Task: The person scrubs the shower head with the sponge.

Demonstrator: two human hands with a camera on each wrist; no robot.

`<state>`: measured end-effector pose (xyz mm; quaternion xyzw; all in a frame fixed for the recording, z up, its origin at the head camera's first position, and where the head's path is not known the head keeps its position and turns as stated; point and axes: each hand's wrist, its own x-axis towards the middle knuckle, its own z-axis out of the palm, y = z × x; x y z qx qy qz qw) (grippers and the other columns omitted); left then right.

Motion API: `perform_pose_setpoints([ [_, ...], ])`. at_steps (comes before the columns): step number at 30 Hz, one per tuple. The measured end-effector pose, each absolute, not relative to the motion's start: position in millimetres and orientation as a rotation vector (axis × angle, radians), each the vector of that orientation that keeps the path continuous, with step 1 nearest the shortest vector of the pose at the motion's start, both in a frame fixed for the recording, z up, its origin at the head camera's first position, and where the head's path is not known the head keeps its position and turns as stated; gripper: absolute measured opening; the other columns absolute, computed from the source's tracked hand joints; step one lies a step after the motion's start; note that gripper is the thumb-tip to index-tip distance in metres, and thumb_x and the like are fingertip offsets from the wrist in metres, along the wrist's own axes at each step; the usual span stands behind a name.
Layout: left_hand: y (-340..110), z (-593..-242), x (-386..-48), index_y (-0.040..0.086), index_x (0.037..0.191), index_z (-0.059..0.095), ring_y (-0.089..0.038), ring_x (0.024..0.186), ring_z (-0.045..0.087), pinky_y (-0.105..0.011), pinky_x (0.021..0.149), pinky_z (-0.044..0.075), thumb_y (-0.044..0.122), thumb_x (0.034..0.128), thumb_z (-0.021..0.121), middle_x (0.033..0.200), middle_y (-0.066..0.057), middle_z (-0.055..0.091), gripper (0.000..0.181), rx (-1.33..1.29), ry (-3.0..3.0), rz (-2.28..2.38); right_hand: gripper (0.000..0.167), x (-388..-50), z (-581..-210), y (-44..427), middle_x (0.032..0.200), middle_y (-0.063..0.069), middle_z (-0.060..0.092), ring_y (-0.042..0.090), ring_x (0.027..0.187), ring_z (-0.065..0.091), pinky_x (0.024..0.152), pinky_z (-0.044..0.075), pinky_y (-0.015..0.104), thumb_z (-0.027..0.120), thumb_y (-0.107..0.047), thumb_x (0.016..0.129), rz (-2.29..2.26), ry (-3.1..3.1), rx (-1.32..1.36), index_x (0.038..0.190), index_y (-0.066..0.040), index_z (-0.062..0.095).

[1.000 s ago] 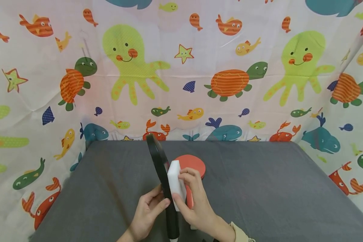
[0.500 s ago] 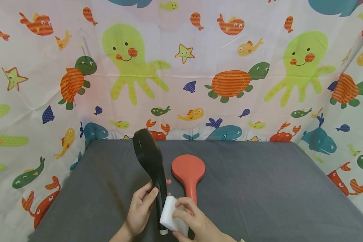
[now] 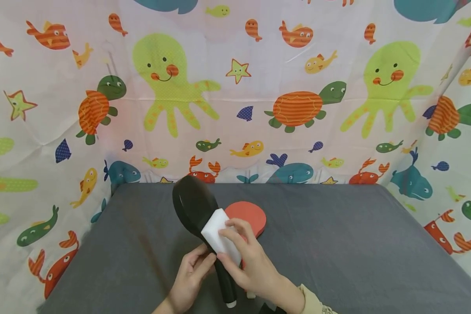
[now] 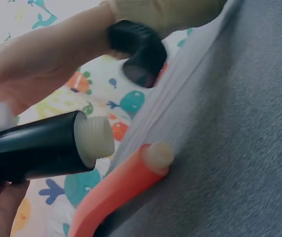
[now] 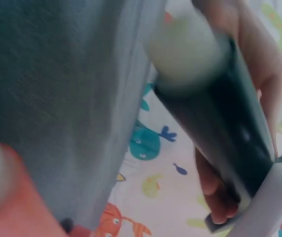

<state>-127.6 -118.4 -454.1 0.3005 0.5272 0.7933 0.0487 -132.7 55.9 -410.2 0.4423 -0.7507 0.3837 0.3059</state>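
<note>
A black handheld shower head [image 3: 192,203] is tilted up above the table, its round head toward the upper left. My left hand [image 3: 192,272] grips it near the top of the handle. My right hand [image 3: 255,270] holds a white sponge block [image 3: 216,229] between thumb and fingers, against the neck of the shower head. Seen from the left wrist, the handle ends in a pale threaded connector [image 4: 99,138]; the right wrist view has that end blurred. Behind my right hand lies a red shower head [image 3: 253,213], its handle mostly hidden there.
A grey cloth covers the table [image 3: 329,244]. Around its back and sides hangs a white curtain [image 3: 227,122] printed with sea animals. In the left wrist view, the red handle's pale threaded end [image 4: 158,155] is close to the black handle.
The sponge went down to the handle's lower end, then back up to the neck. The black shower head has rolled from edge-on to showing its broad side and leans more left.
</note>
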Motion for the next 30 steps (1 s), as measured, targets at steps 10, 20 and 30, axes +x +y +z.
perform_pose_setpoints([
  [10, -136.8, -436.1, -140.3, -0.016, 0.132, 0.033, -0.026, 0.119, 0.049, -0.035, 0.096, 0.042, -0.003, 0.0996, 0.026, 0.130, -0.018, 0.049, 0.036, 0.954, 1.462, 2.629, 0.037, -110.1, -435.8, 75.0, 0.127, 0.014, 0.042, 0.024, 0.114, 0.044, 0.088, 0.046, 0.030, 0.065, -0.022, 0.086, 0.649, -2.038, 1.394, 0.119, -0.011, 0.053],
  [20, -133.7, -441.7, -135.6, 0.000, 0.111, 0.057, -0.011, 0.093, 0.056, -0.022, 0.080, 0.047, -0.006, 0.0971, 0.034, 0.103, -0.004, 0.059, 0.027, 0.929, 1.509, 2.529, 0.033, -121.7, -421.5, 62.5, 0.128, 0.014, 0.039, 0.024, 0.108, 0.048, 0.080, 0.048, 0.025, 0.060, -0.020, 0.091, 0.920, -2.060, 1.299, 0.121, -0.009, 0.051],
  [30, -128.5, -446.4, -129.3, 0.002, 0.116, 0.054, -0.008, 0.089, 0.054, -0.021, 0.076, 0.047, -0.010, 0.0942, 0.036, 0.101, 0.000, 0.057, 0.031, 1.060, 1.543, 2.462, 0.033, -127.5, -410.2, 50.9, 0.126, 0.017, 0.038, 0.026, 0.108, 0.046, 0.078, 0.048, 0.027, 0.057, -0.016, 0.092, 1.078, -1.982, 1.239, 0.122, -0.005, 0.049],
])
